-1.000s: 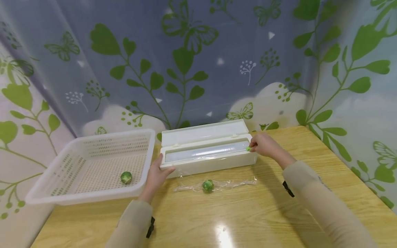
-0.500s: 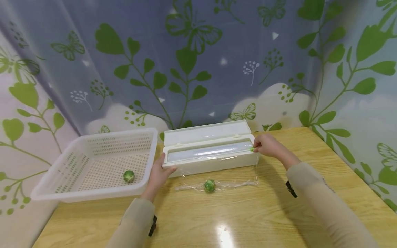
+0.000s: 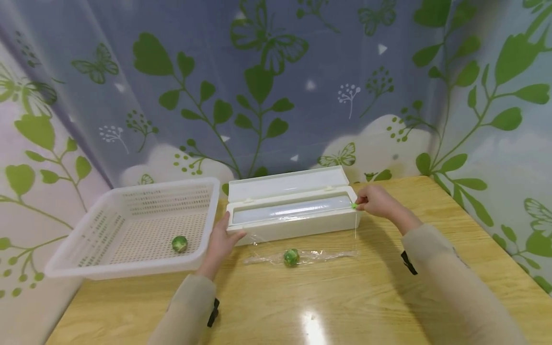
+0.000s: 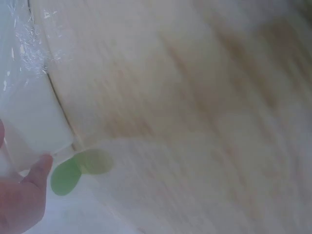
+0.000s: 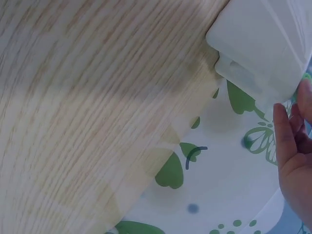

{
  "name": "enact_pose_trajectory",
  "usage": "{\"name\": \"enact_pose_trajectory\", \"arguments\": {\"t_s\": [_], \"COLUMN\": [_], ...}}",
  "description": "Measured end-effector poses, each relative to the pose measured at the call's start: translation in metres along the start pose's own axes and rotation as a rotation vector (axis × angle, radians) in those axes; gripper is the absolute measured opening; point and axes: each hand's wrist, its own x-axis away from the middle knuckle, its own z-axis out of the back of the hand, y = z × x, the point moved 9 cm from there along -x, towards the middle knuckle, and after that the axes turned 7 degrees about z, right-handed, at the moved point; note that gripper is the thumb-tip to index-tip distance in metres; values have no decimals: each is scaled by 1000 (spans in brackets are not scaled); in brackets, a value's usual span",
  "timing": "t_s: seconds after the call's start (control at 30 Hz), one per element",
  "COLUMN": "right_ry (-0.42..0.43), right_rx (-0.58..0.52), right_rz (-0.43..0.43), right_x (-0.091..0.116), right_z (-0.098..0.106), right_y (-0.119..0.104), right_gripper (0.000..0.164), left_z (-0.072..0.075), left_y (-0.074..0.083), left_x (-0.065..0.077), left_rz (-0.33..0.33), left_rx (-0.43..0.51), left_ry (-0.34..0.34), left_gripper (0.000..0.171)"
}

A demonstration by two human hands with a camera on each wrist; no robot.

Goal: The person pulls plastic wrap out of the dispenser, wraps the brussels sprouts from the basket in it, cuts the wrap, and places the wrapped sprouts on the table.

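Observation:
A long white cling film dispenser [image 3: 297, 225] stands on the table with its lid [image 3: 289, 184] raised at the back, showing the film roll [image 3: 293, 208] inside. My left hand [image 3: 219, 244] grips its left end, thumb on the front face; the left wrist view shows part of this hand [image 4: 24, 200] at a box corner. At the right end, my right hand [image 3: 376, 201] pinches the small green slide cutter [image 3: 354, 206]. Clear film [image 3: 319, 256] hangs from the box front onto the table, gathered around a Brussels sprout [image 3: 291, 258].
Left of the dispenser is a white perforated basket [image 3: 129, 274] with another Brussels sprout [image 3: 179, 244] in it. A patterned curtain [image 3: 276, 96] rises behind the wooden table [image 3: 345, 306]. The right wrist view shows the table edge [image 5: 146, 185] near the dispenser.
My right hand has slid the green cutter a little farther right, to the dispenser's right end. My left hand keeps its hold. The head view has shifted slightly.

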Motion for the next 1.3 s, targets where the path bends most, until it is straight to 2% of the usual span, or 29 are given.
{"name": "enact_pose_trajectory", "arguments": {"t_s": [0.17, 0.27, 0.33, 0.47, 0.53, 0.6, 0.73, 0.83, 0.9, 1.03, 1.17, 1.3], "right_ry": [-6, 12, 27, 65, 84, 107, 134, 137, 134, 116, 101, 100], "right_rx": [36, 53, 47, 59, 84, 143, 268, 327, 344, 353, 379, 444], "right_rz": [9, 23, 28, 45, 65, 104, 176, 206, 215, 240, 283, 337], "right_x": [3, 6, 8, 14, 16, 19, 24, 26, 27, 24, 19, 16], "right_z": [-1, 0, 1, 4, 4, 5, 1, -4, -8, -16, -23, -27], "right_y": [-6, -9, -11, -19, -26, -37, -54, -59, -61, -63, -68, -76], "right_gripper": [5, 12, 19, 25, 25, 23, 21, 24, 28, 36, 32, 28], "left_z": [-2, -4, -5, -8, -7, -7, -7, -8, -8, -12, -16, -17], "left_y": [0, 2, 6, 19, 26, 35, 55, 66, 67, 63, 56, 53], "left_x": [0, 1, 3, 13, 19, 27, 43, 53, 57, 61, 61, 60], "left_rz": [39, 65, 73, 63, 10, -77, -305, -435, -470, -466, -459, -469], "left_rx": [-78, -117, -122, -73, -63, -98, -266, -328, -329, -313, -309, -279], "left_ry": [-17, -37, -57, -70, -45, -5, 87, 118, 90, -63, -209, -282], "left_gripper": [78, 76, 73, 65, 57, 48, 23, 11, 9, 9, 11, 13]}}
